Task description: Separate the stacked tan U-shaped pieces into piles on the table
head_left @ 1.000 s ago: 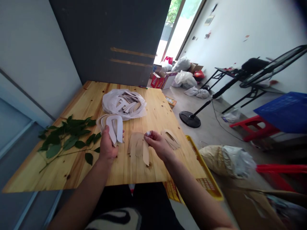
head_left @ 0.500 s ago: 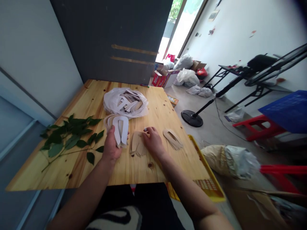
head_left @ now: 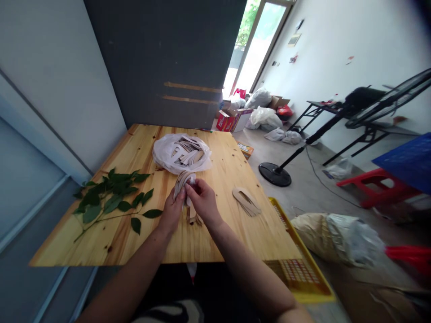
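My left hand [head_left: 172, 210] is wrapped round a stack of oval paper cutouts [head_left: 182, 180], raised a little above the wooden table [head_left: 124, 242]. Thumb and fingers closed, my right hand [head_left: 204, 202] pinches at the near right side of that same stack. Which cutout it grips is hidden by the fingers. Below the hands a brown pile of cutouts [head_left: 192, 216] lies partly covered on the wood. Farther right rests a fanned tan pile of ring-shaped cutouts [head_left: 246, 202].
Behind the hands sits a white plastic bag [head_left: 161, 154] full of cutouts. A leafy branch [head_left: 114, 202] lies at the left. Beyond the right edge stand a yellow basket [head_left: 319, 280] and a fan's round base [head_left: 274, 174]. A dark panel [head_left: 161, 54] backs the table.
My right hand has left the brown pile and come up to the stack in my left hand. The left hand has turned the stack so its face no longer shows. The view has tilted slightly.
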`<state>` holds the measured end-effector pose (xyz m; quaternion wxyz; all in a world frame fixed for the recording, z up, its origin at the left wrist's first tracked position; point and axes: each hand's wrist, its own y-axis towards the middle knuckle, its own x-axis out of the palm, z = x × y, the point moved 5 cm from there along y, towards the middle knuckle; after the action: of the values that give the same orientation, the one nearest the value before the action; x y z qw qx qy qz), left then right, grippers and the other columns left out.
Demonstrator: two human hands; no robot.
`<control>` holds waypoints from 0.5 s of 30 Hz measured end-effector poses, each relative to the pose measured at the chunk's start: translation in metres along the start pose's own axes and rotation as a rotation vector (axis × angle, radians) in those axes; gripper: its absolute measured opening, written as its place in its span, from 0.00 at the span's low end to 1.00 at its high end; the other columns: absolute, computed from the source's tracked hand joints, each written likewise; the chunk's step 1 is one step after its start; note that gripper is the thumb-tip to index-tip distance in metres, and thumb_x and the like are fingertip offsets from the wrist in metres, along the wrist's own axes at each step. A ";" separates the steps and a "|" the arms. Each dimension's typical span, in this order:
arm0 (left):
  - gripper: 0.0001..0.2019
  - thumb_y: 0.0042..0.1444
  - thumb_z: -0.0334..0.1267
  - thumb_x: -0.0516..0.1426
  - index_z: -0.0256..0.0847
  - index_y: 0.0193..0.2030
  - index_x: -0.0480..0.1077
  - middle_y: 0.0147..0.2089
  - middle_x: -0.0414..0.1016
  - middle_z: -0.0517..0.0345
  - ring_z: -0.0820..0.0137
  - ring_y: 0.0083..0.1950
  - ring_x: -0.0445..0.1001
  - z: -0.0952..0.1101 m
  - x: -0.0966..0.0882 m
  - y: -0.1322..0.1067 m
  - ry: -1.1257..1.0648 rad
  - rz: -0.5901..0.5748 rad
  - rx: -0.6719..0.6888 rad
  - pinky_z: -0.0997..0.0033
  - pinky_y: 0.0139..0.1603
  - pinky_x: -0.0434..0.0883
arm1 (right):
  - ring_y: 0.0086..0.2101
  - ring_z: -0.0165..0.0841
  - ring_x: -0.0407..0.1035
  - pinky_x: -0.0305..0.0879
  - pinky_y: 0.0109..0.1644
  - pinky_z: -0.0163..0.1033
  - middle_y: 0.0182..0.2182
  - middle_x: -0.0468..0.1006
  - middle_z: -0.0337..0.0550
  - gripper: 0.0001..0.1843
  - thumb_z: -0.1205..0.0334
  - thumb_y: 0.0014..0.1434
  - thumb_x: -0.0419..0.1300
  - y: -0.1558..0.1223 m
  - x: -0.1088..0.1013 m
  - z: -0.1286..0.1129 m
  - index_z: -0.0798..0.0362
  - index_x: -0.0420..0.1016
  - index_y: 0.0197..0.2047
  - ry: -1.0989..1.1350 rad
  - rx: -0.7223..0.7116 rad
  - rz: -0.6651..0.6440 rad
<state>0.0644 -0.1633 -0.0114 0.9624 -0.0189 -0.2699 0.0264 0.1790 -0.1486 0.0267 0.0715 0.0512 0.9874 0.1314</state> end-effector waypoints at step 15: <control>0.17 0.62 0.43 0.63 0.46 0.57 0.78 0.61 0.78 0.51 0.59 0.68 0.71 0.004 0.008 -0.002 0.096 -0.105 0.083 0.57 0.73 0.61 | 0.28 0.32 0.65 0.65 0.34 0.38 0.26 0.71 0.36 0.16 0.48 0.55 0.66 0.002 -0.010 -0.001 0.49 0.68 0.30 0.122 0.075 -0.038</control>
<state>0.0694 -0.1646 -0.0034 0.9742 0.0343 -0.2225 -0.0140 0.1885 -0.1480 0.0292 0.0116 0.0270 0.9949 0.0960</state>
